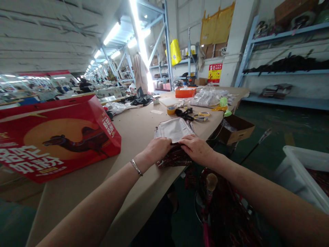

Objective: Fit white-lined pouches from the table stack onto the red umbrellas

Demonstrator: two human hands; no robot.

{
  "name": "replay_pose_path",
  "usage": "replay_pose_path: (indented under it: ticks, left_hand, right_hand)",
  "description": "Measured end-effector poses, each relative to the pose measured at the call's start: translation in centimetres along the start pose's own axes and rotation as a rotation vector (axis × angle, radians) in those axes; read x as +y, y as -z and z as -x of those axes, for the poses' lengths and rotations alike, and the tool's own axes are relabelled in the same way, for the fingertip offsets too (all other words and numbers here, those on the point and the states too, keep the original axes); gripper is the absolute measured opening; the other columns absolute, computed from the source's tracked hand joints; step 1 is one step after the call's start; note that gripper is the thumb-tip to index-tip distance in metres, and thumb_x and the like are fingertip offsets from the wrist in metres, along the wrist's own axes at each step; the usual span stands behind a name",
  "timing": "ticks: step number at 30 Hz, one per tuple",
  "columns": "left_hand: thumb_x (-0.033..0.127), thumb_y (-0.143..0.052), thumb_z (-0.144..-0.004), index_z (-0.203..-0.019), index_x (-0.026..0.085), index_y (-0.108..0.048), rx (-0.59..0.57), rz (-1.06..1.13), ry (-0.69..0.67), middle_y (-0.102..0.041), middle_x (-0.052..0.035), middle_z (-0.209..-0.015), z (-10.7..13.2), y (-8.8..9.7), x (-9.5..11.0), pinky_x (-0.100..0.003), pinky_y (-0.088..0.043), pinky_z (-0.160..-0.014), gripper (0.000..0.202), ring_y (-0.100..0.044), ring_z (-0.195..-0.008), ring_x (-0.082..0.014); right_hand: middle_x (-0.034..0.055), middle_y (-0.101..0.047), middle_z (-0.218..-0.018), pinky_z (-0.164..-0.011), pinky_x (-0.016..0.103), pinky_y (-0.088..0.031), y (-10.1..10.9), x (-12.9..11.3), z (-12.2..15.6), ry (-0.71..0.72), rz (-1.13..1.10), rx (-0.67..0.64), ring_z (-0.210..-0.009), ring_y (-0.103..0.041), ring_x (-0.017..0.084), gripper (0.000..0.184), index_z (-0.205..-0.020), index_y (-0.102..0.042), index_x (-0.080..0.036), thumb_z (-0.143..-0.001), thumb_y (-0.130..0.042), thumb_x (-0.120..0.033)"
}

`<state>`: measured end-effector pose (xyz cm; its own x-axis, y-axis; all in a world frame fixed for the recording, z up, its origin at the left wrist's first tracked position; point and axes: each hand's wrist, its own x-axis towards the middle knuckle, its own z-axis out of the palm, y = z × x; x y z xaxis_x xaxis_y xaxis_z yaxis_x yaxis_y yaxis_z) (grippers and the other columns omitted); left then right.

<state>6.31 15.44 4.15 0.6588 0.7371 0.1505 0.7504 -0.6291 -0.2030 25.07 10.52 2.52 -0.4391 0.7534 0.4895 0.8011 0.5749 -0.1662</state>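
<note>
Brown-covered worktable [136, 127] in a long workshop, with a white cloth [172, 127] between two hands.
Left hand [158, 150] and right hand [197, 149] each pinch the cloth's near edge between thumb and fingers; that edge runs left to right, while the white face extends forward, beyond the fingertips, toward the table's far end. Which side is longer is hard to tell, since fingers cover part of the edge. Underneath lies a dark red fabric stack [174, 159], its layers blurring together. To the left, a red bag [77, 135] is cut off by the frame. Farther up lie scissors [200, 117], a tape roll [171, 111], then an orange box [185, 92].
</note>
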Motion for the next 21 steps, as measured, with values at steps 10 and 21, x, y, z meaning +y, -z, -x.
replay_pose_path:
  ticks: [10, 21]
  left_hand:
    - [0.022, -0.039, -0.084, -0.079, 0.019, -0.066, 0.129, 0.128, 0.094, -0.069, -0.0057, -0.078, 0.6, 1.0, -0.5, -0.028, -0.044, -0.067, 0.028, -0.064, -0.075, -0.0189]
    - [0.023, -0.041, -0.081, -0.082, 0.019, -0.062, 0.197, 0.136, 0.329, -0.070, -0.0109, -0.084, 0.4, 0.4, 0.0, -0.035, -0.046, -0.062, 0.021, -0.066, -0.076, -0.0275]
  right_hand:
    - [0.0146, -0.067, -0.097, -0.077, 0.034, -0.047, 0.2, 0.2, -5.1, -0.128, 0.314, -0.312, -0.092, -0.063, 0.025, 0.028, -0.093, -0.067, -0.013, -0.086, -0.040, -0.013]
    - [0.0123, -0.066, -0.112, -0.092, 0.032, -0.041, 2.1, 0.3, -4.5, -0.308, 0.113, 0.020, -0.106, -0.057, 0.024, 0.039, -0.120, -0.057, -0.014, -0.085, -0.038, -0.016]
